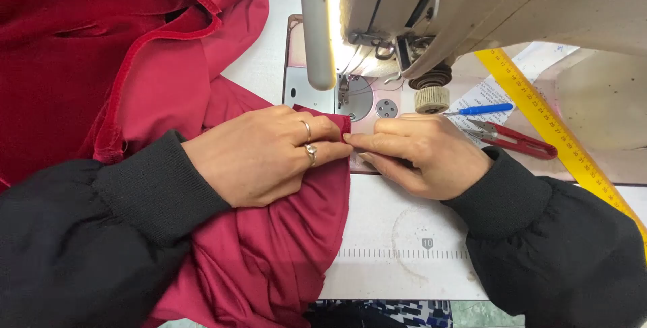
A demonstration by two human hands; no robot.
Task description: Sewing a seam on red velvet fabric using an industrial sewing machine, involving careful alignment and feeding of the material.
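Note:
A large piece of red fabric covers the left of the sewing table and hangs over its front edge. My left hand, with two rings, lies flat on the fabric and presses it down near its right edge. My right hand pinches that fabric edge with the fingertips, just in front of the sewing machine's needle area. The fingertips of both hands meet at the edge. Both arms wear black sleeves.
A cream sewing machine with a lit white lamp tube fills the top. Red thread snips, a blue pen and a yellow ruler lie at the right. The white table carries a printed scale.

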